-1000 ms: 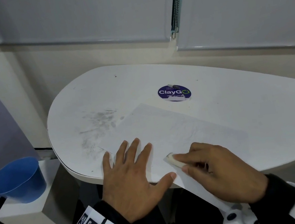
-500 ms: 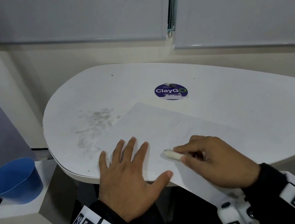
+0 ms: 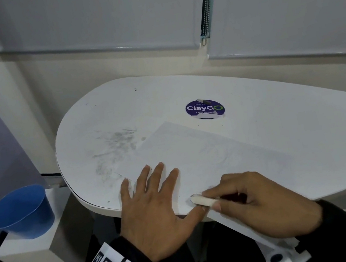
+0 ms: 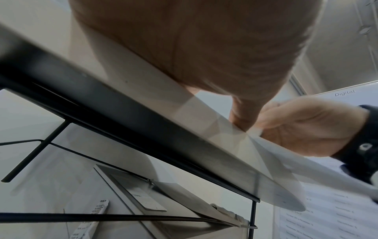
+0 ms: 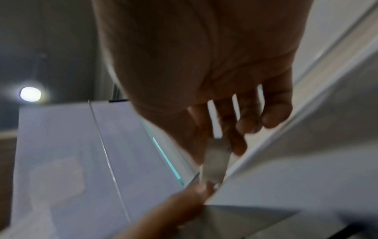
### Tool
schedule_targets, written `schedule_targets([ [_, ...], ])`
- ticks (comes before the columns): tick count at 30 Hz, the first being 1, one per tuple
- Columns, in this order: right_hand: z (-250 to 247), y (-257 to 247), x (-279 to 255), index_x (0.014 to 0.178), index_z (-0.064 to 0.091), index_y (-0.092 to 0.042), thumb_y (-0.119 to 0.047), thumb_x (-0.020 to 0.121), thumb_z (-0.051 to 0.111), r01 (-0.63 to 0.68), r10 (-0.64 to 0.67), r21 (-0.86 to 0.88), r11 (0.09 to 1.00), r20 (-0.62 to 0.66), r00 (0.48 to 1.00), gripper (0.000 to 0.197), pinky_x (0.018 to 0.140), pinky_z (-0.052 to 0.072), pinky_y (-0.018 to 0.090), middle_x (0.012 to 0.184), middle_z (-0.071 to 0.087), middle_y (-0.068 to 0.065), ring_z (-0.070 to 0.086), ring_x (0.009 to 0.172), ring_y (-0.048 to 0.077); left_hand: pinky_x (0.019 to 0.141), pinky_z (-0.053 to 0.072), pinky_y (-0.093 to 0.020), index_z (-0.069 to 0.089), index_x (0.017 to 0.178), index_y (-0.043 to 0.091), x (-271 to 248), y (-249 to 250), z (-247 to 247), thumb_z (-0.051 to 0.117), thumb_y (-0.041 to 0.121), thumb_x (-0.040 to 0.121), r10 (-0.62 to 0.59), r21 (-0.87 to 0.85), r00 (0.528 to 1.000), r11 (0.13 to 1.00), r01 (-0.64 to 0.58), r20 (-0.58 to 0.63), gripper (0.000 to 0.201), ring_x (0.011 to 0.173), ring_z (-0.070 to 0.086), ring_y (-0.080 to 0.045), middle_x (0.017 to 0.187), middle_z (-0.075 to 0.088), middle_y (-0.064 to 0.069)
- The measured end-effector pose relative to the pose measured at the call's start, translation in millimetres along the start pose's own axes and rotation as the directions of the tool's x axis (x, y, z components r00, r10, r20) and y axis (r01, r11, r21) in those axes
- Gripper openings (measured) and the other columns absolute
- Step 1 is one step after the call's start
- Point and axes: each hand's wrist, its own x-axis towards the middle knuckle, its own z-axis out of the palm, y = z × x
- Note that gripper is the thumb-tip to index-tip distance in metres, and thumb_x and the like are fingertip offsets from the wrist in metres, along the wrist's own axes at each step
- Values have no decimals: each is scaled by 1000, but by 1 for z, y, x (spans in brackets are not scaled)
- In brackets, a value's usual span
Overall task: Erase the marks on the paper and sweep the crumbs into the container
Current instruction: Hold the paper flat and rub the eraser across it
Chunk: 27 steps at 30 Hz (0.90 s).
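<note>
A white sheet of paper [image 3: 206,155] lies slanted on the white table [image 3: 281,121], its near corner hanging over the front edge. Faint pencil marks show near its middle. My left hand [image 3: 153,194] lies flat on the paper's near left part, fingers spread. My right hand [image 3: 212,200] pinches a white eraser [image 3: 201,200] and holds its tip on the paper beside my left thumb. In the right wrist view the eraser [image 5: 214,163] sits between thumb and fingers, blurred. A blue bucket [image 3: 22,212] stands on a low white box left of the table.
Grey smudges [image 3: 115,150] mark the table left of the paper. A round purple ClayGo sticker [image 3: 205,109] lies behind the paper, with a small dark and white object [image 3: 204,101] on its far edge. The white box [image 3: 41,253] sits below the table's left end.
The eraser and my right hand slid a little toward me and the left thumb. My left hand stayed flat on the paper.
</note>
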Motion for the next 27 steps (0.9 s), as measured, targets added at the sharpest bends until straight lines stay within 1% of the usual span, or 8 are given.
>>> schedule_targets([
  [2,-6,4,6,113,68,-49,-40,93,59,-12,12,-23,1000,13,1000,24,73,44,19,83,60,-13,57,78,4,120,-2,-55,17,155,43,0,0,-1,9,96,68,-3,3,1000,1000,3,5,103,153,-6,-12,166,5,11],
  [6,-13,22,22,113,69,-44,-35,92,59,-79,49,-179,981,-168,985,26,72,38,18,83,59,-16,55,78,0,121,-4,-54,13,155,44,0,0,0,7,97,66,-8,16,1000,1000,8,10,104,152,-9,-12,166,1,12],
  [11,-7,9,13,120,64,-47,-33,95,57,9,-9,-141,990,0,1000,30,72,41,14,87,58,-16,57,83,3,120,-6,-54,7,155,44,0,1,-2,7,97,65,-7,16,1000,1000,6,24,104,151,-13,-12,166,-4,13],
  [14,-13,18,21,119,66,-43,-31,95,54,-71,35,-242,968,-151,988,29,70,39,14,86,57,-14,55,81,2,120,-7,-54,7,155,44,1,0,-1,7,96,66,-7,26,1000,1000,6,27,104,151,-14,-11,166,-4,13],
  [16,-11,16,19,117,67,-43,-38,93,52,-56,15,-253,966,-160,987,28,69,39,15,84,57,-13,54,79,3,120,-7,-54,6,155,44,0,0,-2,7,96,67,-10,25,1000,1000,9,24,103,151,-14,-12,166,-5,13],
  [20,-6,5,11,115,67,-46,-41,95,56,5,-4,-126,992,8,1000,24,71,41,14,86,60,-18,57,80,3,120,-6,-55,8,156,43,-1,1,-2,7,96,67,-3,-2,1000,1000,3,12,104,152,-13,-12,166,-3,12],
  [25,-13,26,21,109,72,-35,-29,93,63,-77,93,122,990,-130,987,20,67,40,13,75,63,-16,56,68,1,120,-6,-55,11,156,44,1,-2,2,7,90,73,18,-14,1000,1000,-18,-10,95,152,-10,-15,166,0,10],
  [27,-10,28,20,107,74,-32,-24,93,64,-70,100,245,967,-114,988,19,66,40,13,74,63,-10,53,65,2,120,3,-58,26,154,42,1,-4,4,12,80,84,31,-33,999,999,-31,-13,81,153,5,-18,165,16,7],
])
